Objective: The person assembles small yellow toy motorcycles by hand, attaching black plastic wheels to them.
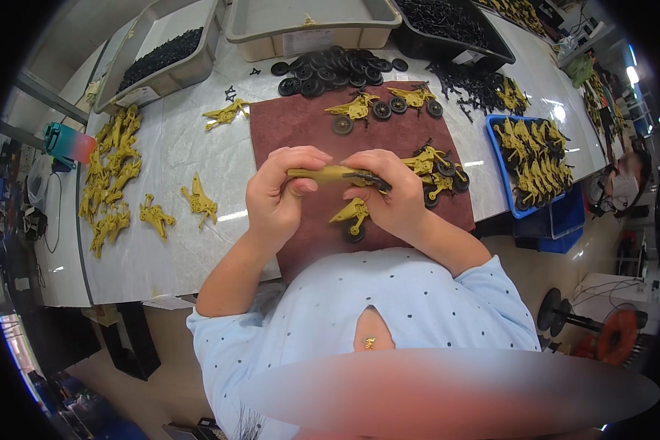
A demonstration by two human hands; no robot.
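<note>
Above the dark red mat (pixel 286 121) I hold a yellow toy motorcycle body (pixel 321 174) with a black part at its right end. My left hand (pixel 277 189) is closed on the left end, thumb below and fingers above. My right hand (pixel 394 187) pinches the right end around the black part; its fingers partly hide it. Just under my right hand lies a toy motorcycle (pixel 350 213) with a black wheel. To the right of that hand, several wheeled toy motorcycles (pixel 434 165) crowd together, partly covered. Two more (pixel 356 108) sit at the mat's far side.
A heap of black wheels (pixel 326 71) lies beyond the mat, near a grey bin (pixel 312 40). Loose black parts (pixel 469 84) spread before a black bin (pixel 462 33). Yellow bodies (pixel 114 169) pile up at left. A blue tray (pixel 495 139) at right holds several toy motorcycles.
</note>
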